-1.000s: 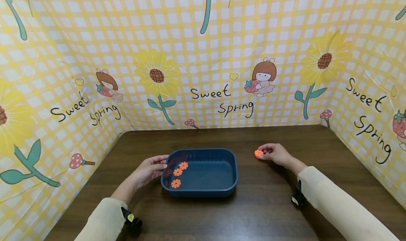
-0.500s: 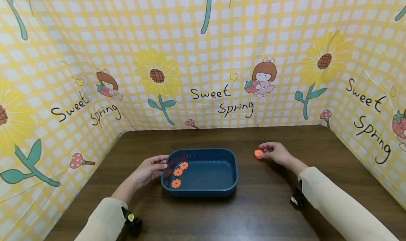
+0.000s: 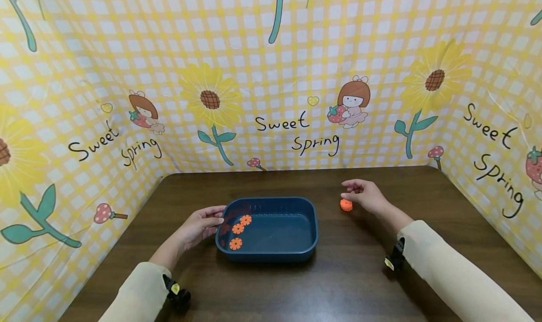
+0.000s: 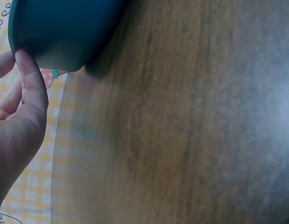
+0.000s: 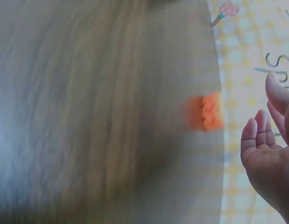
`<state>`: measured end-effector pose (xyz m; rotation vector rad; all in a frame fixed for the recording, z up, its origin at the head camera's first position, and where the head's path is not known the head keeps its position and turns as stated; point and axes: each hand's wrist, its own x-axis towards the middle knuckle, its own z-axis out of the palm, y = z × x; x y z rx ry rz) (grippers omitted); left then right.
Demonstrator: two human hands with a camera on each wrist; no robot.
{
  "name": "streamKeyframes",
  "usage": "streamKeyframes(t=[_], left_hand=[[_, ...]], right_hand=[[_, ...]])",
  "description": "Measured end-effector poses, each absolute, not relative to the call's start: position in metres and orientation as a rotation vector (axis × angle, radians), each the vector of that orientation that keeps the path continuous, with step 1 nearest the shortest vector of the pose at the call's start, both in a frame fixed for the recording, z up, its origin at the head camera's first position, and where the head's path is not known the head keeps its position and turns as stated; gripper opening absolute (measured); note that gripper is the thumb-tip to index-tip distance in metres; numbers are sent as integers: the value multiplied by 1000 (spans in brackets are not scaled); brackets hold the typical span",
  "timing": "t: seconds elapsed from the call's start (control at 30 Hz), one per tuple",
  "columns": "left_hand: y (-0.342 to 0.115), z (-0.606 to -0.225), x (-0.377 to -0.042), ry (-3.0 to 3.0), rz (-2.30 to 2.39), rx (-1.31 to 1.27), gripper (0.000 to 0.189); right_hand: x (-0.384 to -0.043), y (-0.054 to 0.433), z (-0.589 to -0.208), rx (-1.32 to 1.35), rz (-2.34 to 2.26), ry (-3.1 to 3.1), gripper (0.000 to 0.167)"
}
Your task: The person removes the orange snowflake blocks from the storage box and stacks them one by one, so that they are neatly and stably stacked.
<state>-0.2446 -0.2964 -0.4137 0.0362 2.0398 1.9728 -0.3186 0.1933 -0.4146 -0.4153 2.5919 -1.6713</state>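
In the head view, a dark blue rectangular basin stands on the table. My left hand pinches its left rim; the left wrist view has the thumb against the wall. Three flat orange notched discs lie inside at the left end. Right of the basin, an orange scalloped piece sits on the table. Just above and behind it hovers my right hand, holding nothing. The right wrist view has this orange piece apart from the fingers, its side ridged like a short stack.
A dark brown wooden table carries everything. Yellow checked cloth with printed flowers rises along its back and both sides. Black wrist cameras are strapped at both cuffs.
My right hand has let go of the orange piece and lifted slightly up and away from it. The piece stays on the table. My left hand and the basin have not moved.
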Motion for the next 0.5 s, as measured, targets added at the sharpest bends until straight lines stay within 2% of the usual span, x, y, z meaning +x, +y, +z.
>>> streamKeyframes(t=[0.5], left_hand=[[-296,-418,-248,2014,2006,61,53]], right_hand=[[-304,139,-382,-581,-1709,2512,38]])
